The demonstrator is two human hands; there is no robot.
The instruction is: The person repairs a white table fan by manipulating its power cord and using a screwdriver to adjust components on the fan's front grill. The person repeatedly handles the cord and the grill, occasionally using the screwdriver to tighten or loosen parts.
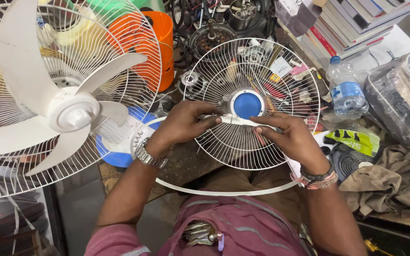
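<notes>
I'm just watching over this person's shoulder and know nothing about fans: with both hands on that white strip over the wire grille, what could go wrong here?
Three possible risks:
1. The thin white ring is held only at the top by the left hand and right hand; it might flex or slip.
2. The fingertips press beside thin wires of the fan grille, so a pinch seems possible.
3. The bench is crowded; the plastic water bottle beside the grille could get knocked.

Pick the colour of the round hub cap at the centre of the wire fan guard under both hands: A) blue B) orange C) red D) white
A: the round cap at the centre of the white wire fan guard is blue, just above the white plastic rim ring that the left hand and right hand pinch across the guard.
</notes>
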